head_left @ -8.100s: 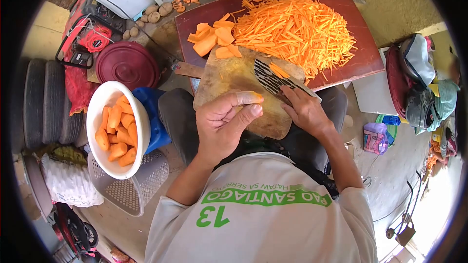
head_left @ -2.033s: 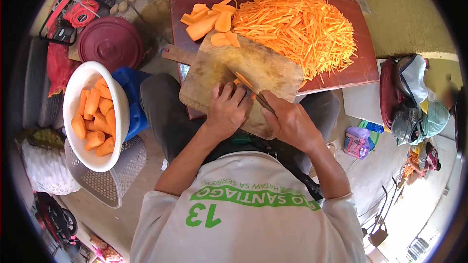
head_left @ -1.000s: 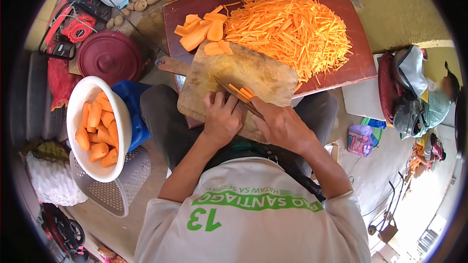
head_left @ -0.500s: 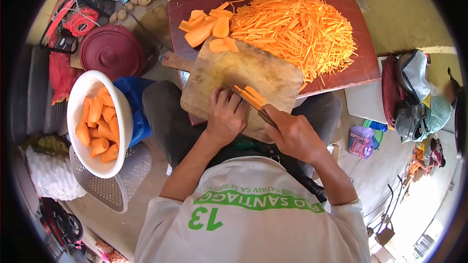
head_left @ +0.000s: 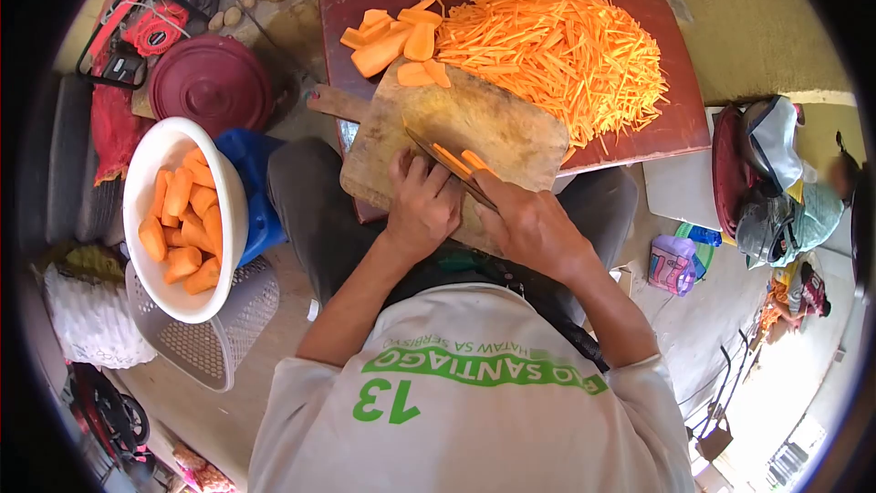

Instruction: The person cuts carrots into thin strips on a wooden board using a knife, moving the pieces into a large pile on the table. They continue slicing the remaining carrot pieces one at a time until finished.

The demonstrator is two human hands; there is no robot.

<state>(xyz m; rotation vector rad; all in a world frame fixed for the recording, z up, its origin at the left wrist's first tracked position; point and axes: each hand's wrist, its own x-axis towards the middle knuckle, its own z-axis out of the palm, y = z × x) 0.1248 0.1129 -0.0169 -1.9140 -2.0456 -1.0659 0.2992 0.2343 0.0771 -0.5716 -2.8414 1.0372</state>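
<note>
On a wooden chopping board [head_left: 511,123] my right hand [head_left: 537,230] grips the handle of a knife [head_left: 440,156], its blade slanting up to the left. Just beyond the blade lie a few cut carrot sticks [head_left: 475,161]. My left hand [head_left: 423,199] is closed, its fingers curled down on the board beside the blade; whatever lies under them is hidden. Thick carrot slices [head_left: 383,50] are heaped at the board's far edge and on the red table [head_left: 673,50]. A large mound of carrot strips [head_left: 561,55] covers much of that table.
To my left, a white basin [head_left: 135,173] holds peeled carrots [head_left: 187,228], above a perforated grey basket [head_left: 187,347] and next to a blue container [head_left: 260,219]. A maroon lidded tub [head_left: 210,82] stands behind. Bags [head_left: 789,219] hang at right, where another person [head_left: 803,292] is partly visible.
The knife has shifted against the carrot sticks, showing more of its blade and tip. My right hand has moved slightly left. My left hand stays curled on the board.
</note>
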